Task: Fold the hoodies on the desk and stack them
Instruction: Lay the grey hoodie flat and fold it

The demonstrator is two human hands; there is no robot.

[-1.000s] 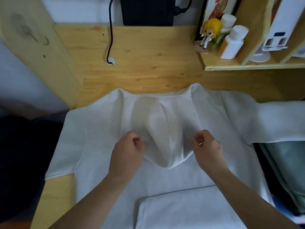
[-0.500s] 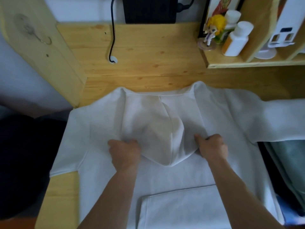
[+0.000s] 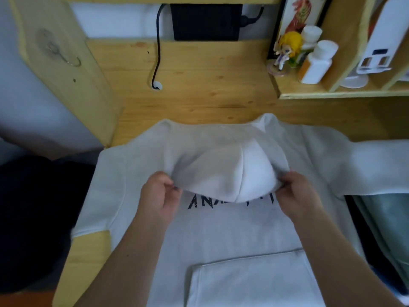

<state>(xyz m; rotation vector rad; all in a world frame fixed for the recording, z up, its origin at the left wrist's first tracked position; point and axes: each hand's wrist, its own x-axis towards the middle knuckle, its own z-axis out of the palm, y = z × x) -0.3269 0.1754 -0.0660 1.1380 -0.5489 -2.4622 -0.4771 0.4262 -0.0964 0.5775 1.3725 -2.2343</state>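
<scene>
A white hoodie [image 3: 221, 231] lies spread on the wooden desk [image 3: 199, 85], front up, with dark lettering across the chest and a pouch pocket [image 3: 254, 280] near me. Its hood [image 3: 223, 171] is raised off the chest. My left hand [image 3: 158, 193] pinches the hood's left edge and my right hand [image 3: 296, 193] pinches its right edge. The right sleeve [image 3: 376, 165] stretches off to the right; the left sleeve hangs over the desk's left edge.
A shelf unit [image 3: 332, 94] at the back right holds a small figurine [image 3: 287, 49] and white bottles [image 3: 316, 63]. A black box [image 3: 205, 21] and a cable [image 3: 157, 52] sit at the back. A dark chair [image 3: 33, 218] is left, greenish fabric [image 3: 387, 229] right.
Both hands closed on the hood's edges and lifted it away from the chest toward the collar, uncovering the dark lettering beneath.
</scene>
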